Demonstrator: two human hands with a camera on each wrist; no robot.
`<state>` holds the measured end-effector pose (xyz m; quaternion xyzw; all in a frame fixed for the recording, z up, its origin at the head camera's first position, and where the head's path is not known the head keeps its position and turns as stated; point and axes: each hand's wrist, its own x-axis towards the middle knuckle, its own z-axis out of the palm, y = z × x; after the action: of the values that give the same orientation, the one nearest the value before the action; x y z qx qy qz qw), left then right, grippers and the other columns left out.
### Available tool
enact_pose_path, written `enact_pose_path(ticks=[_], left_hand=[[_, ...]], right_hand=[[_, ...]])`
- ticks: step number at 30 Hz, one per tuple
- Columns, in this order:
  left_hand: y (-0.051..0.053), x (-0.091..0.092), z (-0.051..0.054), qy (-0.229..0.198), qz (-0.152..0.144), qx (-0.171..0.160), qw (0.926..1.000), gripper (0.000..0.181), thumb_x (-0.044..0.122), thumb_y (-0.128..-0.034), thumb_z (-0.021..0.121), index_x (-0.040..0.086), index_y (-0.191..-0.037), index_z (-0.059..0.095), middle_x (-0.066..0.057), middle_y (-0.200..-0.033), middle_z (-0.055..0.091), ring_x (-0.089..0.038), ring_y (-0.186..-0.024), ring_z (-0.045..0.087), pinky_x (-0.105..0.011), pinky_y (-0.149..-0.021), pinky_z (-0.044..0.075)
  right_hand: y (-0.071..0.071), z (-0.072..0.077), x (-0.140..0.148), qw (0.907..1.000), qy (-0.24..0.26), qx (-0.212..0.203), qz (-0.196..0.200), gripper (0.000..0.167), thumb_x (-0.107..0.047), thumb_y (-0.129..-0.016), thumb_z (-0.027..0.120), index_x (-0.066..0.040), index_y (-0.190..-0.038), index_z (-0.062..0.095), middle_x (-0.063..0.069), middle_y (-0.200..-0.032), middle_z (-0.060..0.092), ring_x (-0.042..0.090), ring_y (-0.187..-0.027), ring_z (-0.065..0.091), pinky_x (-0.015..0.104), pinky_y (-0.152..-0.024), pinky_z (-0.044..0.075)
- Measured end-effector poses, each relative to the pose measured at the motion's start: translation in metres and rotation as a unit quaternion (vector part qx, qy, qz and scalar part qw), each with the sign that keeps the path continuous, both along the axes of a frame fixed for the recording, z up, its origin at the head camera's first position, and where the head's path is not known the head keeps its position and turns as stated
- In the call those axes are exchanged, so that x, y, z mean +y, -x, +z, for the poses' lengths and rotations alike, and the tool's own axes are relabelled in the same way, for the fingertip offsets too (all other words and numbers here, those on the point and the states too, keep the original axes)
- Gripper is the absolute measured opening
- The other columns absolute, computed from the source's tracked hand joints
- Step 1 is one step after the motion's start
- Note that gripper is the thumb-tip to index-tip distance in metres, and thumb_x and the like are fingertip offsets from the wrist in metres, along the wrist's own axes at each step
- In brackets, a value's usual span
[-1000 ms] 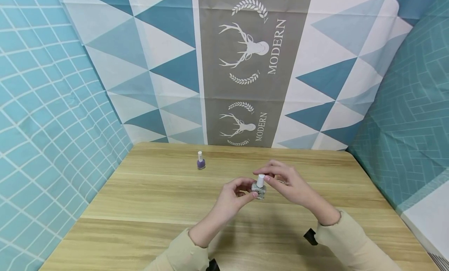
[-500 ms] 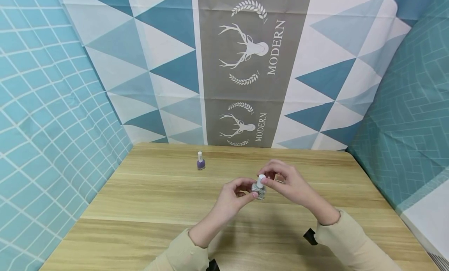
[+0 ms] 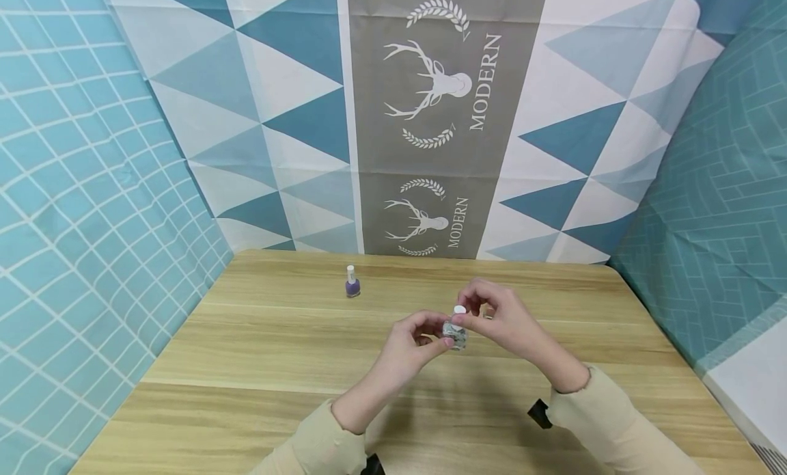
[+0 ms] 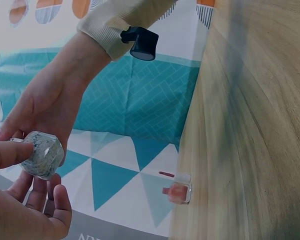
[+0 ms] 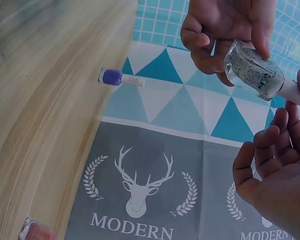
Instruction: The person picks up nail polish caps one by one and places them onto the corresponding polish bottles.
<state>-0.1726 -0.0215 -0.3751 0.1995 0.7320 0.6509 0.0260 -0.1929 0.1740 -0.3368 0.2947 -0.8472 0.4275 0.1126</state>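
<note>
In the head view my left hand (image 3: pixel 408 345) pinches the speckled, glittery glass body of a nail polish bottle (image 3: pixel 456 336) between thumb and fingers, above the table. The bottle's white cap (image 3: pixel 459 310) points up and is on the neck. My right hand (image 3: pixel 501 314) pinches that cap between thumb and fingers. From the right wrist view, the bottle (image 5: pixel 254 71) shows dark flecks in a pale polish, with the cap (image 5: pixel 291 92) seated against the glass. The left wrist view shows the bottle's base (image 4: pixel 42 156) under the left thumb.
A purple nail polish bottle (image 3: pixel 352 287) with a white cap stands at the table's back left. A pink-red polish bottle (image 4: pixel 178 193) sits beyond the right hand, mostly hidden in the head view. The wooden table (image 3: pixel 258 365) meets patterned cloth walls.
My right fingers have shifted round the white cap, the thumb moving left across its front. The left hand and the bottle have barely moved.
</note>
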Motion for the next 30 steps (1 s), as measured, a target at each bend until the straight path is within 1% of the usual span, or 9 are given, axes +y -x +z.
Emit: enact_pose_path(ticks=[3, 5, 7, 10, 13, 16, 22, 25, 30], left_hand=[[0.0009, -0.0002, -0.0006, 0.003, 0.0, -0.003, 1.0, 0.028, 0.013, -0.0826, 0.071, 0.005, -0.109, 0.065, -0.007, -0.097, 0.064, -0.013, -0.088, 0.057, -0.021, -0.072, 0.049], [0.0015, -0.0006, -0.0004, 0.005, 0.001, -0.008, 1.0, 0.028, 0.013, -0.0831, 0.071, 0.006, -0.11, 0.065, -0.007, -0.097, 0.064, -0.013, -0.088, 0.057, -0.022, -0.074, 0.049], [0.0016, -0.0011, 0.0005, 0.007, 0.002, -0.01, 0.9999, 0.029, 0.014, -0.0839, 0.071, 0.005, -0.11, 0.064, -0.007, -0.098, 0.064, -0.015, -0.089, 0.057, -0.025, -0.076, 0.05], [0.0012, -0.0021, 0.0023, 0.009, 0.004, -0.012, 0.9999, 0.029, 0.015, -0.0845, 0.07, 0.005, -0.111, 0.064, -0.007, -0.1, 0.063, -0.015, -0.09, 0.057, -0.027, -0.077, 0.05], [0.0011, -0.0027, 0.0025, 0.007, 0.001, -0.011, 0.9999, 0.03, 0.014, -0.0847, 0.07, 0.004, -0.112, 0.063, -0.009, -0.101, 0.064, -0.016, -0.091, 0.057, -0.024, -0.076, 0.05], [0.0013, -0.0028, 0.0014, 0.001, -0.001, -0.011, 0.9999, 0.031, 0.013, -0.0847, 0.07, 0.003, -0.114, 0.063, -0.009, -0.101, 0.064, -0.016, -0.091, 0.057, -0.022, -0.074, 0.049], [0.001, -0.0027, 0.001, -0.005, 0.002, -0.01, 0.9999, 0.032, 0.012, -0.0844, 0.07, 0.003, -0.114, 0.063, -0.009, -0.101, 0.064, -0.016, -0.092, 0.057, -0.021, -0.073, 0.049], [0.0008, -0.0026, 0.0014, -0.005, 0.003, -0.013, 0.9999, 0.031, 0.012, -0.0844, 0.07, 0.004, -0.114, 0.063, -0.009, -0.101, 0.064, -0.016, -0.092, 0.057, -0.021, -0.073, 0.049], [0.0005, -0.0029, 0.0021, -0.005, 0.004, -0.014, 0.9999, 0.031, 0.012, -0.0846, 0.07, 0.004, -0.114, 0.064, -0.009, -0.101, 0.064, -0.016, -0.091, 0.057, -0.02, -0.073, 0.049]], right_hand=[[0.0009, -0.0004, 0.0, 0.9998, 0.007, -0.008, 0.015, 0.015, -0.017, -0.082, 0.074, -0.019, -0.09, 0.061, -0.006, -0.078, 0.055, 0.013, -0.072, 0.05, 0.024, -0.055, 0.04], [0.0012, -0.0005, 0.0003, 0.9994, 0.012, -0.016, 0.029, 0.013, -0.015, -0.086, 0.069, -0.017, -0.098, 0.063, -0.005, -0.086, 0.06, 0.011, -0.075, 0.053, 0.024, -0.058, 0.044], [0.0014, -0.0004, 0.0009, 0.9985, 0.015, -0.019, 0.049, 0.017, -0.012, -0.09, 0.063, -0.015, -0.107, 0.064, -0.003, -0.097, 0.064, 0.011, -0.081, 0.056, 0.026, -0.064, 0.048], [0.0016, 0.0, 0.002, 0.9968, 0.015, -0.001, 0.078, 0.025, -0.007, -0.094, 0.055, -0.014, -0.117, 0.063, 0.0, -0.109, 0.064, 0.011, -0.088, 0.058, 0.028, -0.071, 0.051], [0.0014, 0.0002, 0.0032, 0.9937, 0.015, 0.023, 0.109, 0.03, -0.002, -0.094, 0.053, -0.012, -0.12, 0.063, 0.002, -0.109, 0.062, 0.012, -0.088, 0.055, 0.027, -0.071, 0.049], [0.0011, 0.0003, 0.004, 0.992, 0.011, 0.027, 0.123, 0.03, -0.001, -0.094, 0.053, -0.013, -0.119, 0.064, 0.002, -0.106, 0.06, 0.012, -0.085, 0.052, 0.026, -0.069, 0.046], [0.0011, 0.0001, 0.0044, 0.9929, 0.008, 0.023, 0.117, 0.027, -0.005, -0.094, 0.054, -0.018, -0.115, 0.066, 0.005, -0.107, 0.061, 0.012, -0.089, 0.054, 0.026, -0.07, 0.046], [0.002, -0.0009, 0.0044, 0.9939, 0.005, 0.026, 0.107, 0.025, -0.006, -0.093, 0.057, -0.018, -0.113, 0.067, 0.0, -0.106, 0.062, 0.011, -0.087, 0.054, 0.026, -0.066, 0.047], [0.0026, -0.0008, 0.0026, 0.9944, 0.011, 0.045, 0.095, 0.024, -0.002, -0.089, 0.061, -0.016, -0.108, 0.067, -0.002, -0.099, 0.062, 0.011, -0.081, 0.053, 0.024, -0.058, 0.045]])
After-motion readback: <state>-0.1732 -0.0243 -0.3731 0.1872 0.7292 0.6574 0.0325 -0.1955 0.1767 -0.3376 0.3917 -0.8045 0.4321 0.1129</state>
